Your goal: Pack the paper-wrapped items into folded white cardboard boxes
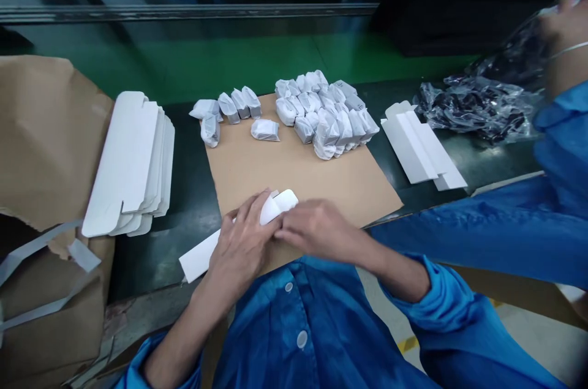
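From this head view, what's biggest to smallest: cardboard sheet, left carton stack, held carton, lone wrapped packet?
1. Cardboard sheet
2. Left carton stack
3. Held carton, partly hidden by the left hand
4. Lone wrapped packet

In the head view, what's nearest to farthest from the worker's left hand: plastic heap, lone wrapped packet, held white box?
1. Held white box: under the left hand.
2. Lone wrapped packet: ahead, on cardboard.
3. Plastic heap: far right.

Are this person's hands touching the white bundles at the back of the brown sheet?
No, the left hand and right hand are at a white box by the brown sheet's near edge, apart from those bundles.
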`<act>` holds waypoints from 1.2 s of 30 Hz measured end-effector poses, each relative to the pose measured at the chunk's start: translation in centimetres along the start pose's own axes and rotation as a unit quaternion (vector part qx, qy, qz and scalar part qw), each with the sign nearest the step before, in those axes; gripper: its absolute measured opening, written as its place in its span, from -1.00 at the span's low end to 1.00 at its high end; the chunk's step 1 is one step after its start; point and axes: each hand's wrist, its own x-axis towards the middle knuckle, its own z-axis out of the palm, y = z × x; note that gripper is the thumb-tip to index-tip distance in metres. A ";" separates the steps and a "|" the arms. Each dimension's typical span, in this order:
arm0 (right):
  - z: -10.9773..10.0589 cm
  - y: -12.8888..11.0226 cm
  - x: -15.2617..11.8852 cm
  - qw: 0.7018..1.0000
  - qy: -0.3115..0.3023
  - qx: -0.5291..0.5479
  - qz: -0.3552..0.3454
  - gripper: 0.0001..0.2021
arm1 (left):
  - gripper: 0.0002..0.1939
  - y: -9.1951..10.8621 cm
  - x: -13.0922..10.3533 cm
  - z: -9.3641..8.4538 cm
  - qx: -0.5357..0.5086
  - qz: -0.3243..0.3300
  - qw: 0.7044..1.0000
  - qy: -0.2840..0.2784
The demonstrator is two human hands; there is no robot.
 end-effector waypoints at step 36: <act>0.1 2.9 -4.0 0.989 0.025 0.144 -0.038 -0.67 | -0.54 -1.0 -1.3 -0.1 -0.002 0.134 0.989 0.058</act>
